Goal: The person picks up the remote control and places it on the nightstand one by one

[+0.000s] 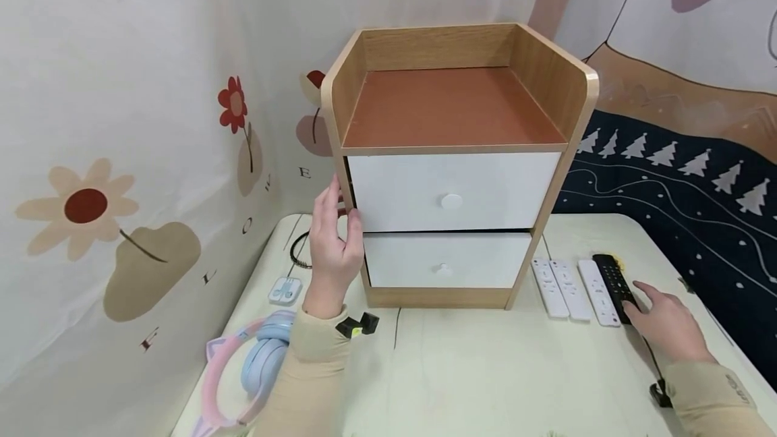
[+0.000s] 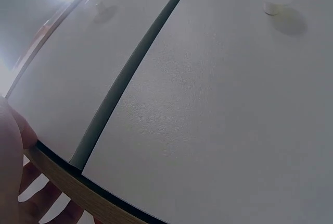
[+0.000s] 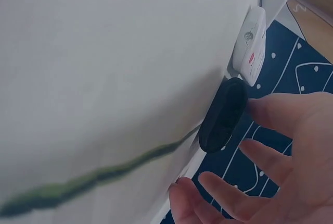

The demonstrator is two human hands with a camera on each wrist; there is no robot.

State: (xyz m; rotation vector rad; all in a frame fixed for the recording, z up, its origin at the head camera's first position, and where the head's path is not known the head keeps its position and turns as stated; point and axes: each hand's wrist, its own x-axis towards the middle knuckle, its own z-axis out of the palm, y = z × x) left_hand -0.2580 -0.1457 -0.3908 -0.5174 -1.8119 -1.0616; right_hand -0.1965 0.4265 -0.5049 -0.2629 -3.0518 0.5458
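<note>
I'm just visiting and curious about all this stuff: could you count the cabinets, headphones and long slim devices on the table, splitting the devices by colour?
Wooden cabinet: 1
Pink-and-blue headphones: 1
Slim white devices: 3
Slim black device: 1
Total: 6

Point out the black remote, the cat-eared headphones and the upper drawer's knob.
Black remote (image 1: 614,285): head view, middle of its button face.
Cat-eared headphones (image 1: 260,364): head view, on a blue ear cup.
Upper drawer's knob (image 1: 451,201): head view, on its round white front.
</note>
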